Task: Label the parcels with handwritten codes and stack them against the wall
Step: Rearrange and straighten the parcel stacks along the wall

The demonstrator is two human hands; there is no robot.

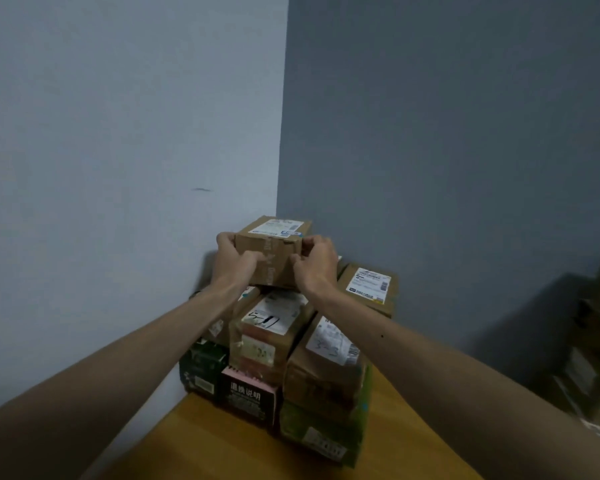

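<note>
A small brown cardboard parcel [274, 249] with a white shipping label on top sits at the very top of the stack, in the corner where the two walls meet. My left hand [234, 258] grips its left side and my right hand [314, 261] grips its right front corner. Below it stand several stacked parcels: a brown one with a handwritten code on its label [269, 336], a larger brown one [326, 358] to the right, and another labelled one [369, 289] behind. No pen is in view.
The stack rests on a wooden table [222, 445] pushed into the corner. Dark green [201, 370], pink-and-black [246, 396] and light green [319, 431] boxes form the bottom row. More cardboard boxes [593, 358] are piled at the far right against the grey wall [447, 133].
</note>
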